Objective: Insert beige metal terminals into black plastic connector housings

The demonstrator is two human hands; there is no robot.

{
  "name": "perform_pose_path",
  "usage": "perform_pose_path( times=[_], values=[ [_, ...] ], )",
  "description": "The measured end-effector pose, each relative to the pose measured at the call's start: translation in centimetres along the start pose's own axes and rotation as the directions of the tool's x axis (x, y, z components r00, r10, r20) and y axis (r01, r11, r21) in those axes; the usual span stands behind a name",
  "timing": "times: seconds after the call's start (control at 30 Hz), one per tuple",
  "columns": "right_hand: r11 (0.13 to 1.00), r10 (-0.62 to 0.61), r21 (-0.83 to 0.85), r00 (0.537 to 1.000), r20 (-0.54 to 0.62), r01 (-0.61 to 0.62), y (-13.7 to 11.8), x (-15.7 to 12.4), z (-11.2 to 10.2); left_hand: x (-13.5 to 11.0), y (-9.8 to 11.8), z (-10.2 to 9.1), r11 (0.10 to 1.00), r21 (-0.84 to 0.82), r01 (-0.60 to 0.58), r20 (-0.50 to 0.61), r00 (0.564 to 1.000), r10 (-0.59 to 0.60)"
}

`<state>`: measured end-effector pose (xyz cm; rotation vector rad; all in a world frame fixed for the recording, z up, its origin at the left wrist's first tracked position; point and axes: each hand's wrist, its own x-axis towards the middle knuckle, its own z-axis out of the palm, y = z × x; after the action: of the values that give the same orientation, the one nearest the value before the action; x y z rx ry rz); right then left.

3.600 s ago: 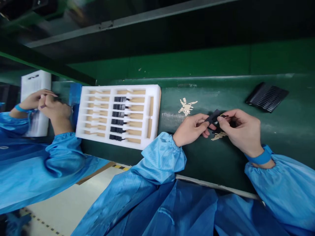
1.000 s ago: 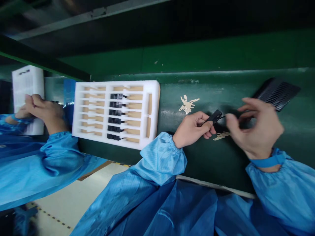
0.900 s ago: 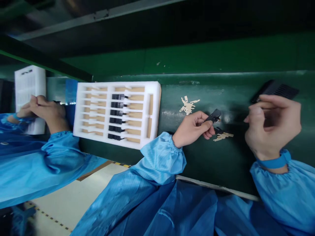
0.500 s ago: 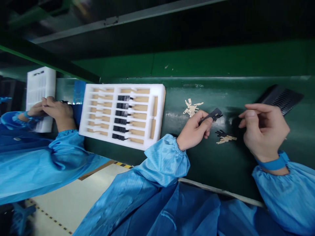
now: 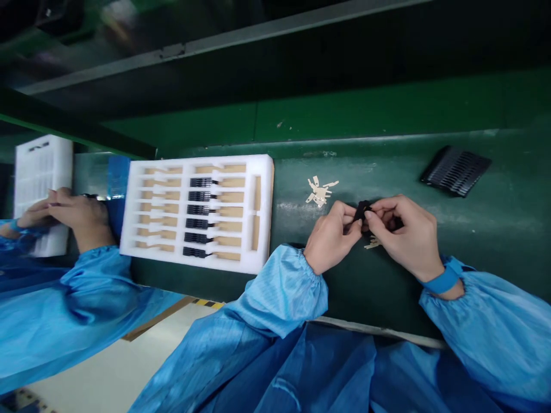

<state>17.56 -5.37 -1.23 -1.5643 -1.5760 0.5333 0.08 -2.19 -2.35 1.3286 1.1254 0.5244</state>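
Note:
Between the fingertips of both hands is a small black plastic part point(image 5: 362, 210). My left hand point(image 5: 332, 235) grips it from the left, thumb and fingers closed. From the other side my right hand point(image 5: 404, 232) pinches at its right end; the fingers hide most of that end. Below the part, a few small beige pieces point(image 5: 372, 243) lie on the green bench, partly covered by my right hand. Another loose pile of flat beige pieces point(image 5: 319, 193) lies beyond my left hand. A block of stacked black parts point(image 5: 456, 171) rests at the far right.
To the left lies a white foam tray point(image 5: 264, 218) with several slots, some holding black parts. Farther left, a co-worker's hands point(image 5: 77, 212) are by a second white tray point(image 5: 43, 189). A dark shelf edge point(image 5: 241, 43) runs above the green bench point(image 5: 486, 258).
My right hand has moved left from near the black stack and now meets my left hand at the black part. The view has shifted slightly.

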Motion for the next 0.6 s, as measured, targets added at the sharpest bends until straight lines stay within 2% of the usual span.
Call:
perform_pose_path(
  times=[0.17, 0.43, 0.53, 0.6],
  values=[
    [0.999, -0.038, -0.01, 0.998, -0.044, 0.037, -0.7, -0.3, 0.4, -0.3, 0.4, 0.3, 1.0, 0.005, 0.001, -0.016, 1.0, -0.001],
    [0.993, 0.117, 0.039, 0.983, -0.142, -0.113, -1.6, -0.4, 1.3, -0.9, 0.4, 1.5, 0.977, -0.207, 0.045, -0.029, 0.998, -0.053],
    [0.99, 0.134, 0.058, 0.979, -0.151, -0.127, -1.6, -0.5, 1.4, -1.1, 0.6, 1.5, 0.981, -0.193, 0.032, -0.044, 0.998, -0.042],
    [0.99, 0.135, 0.064, 0.979, -0.149, -0.127, -1.6, -0.5, 1.4, -1.2, 0.8, 1.4, 0.992, -0.126, 0.009, -0.062, 0.998, -0.017]
  ],
)
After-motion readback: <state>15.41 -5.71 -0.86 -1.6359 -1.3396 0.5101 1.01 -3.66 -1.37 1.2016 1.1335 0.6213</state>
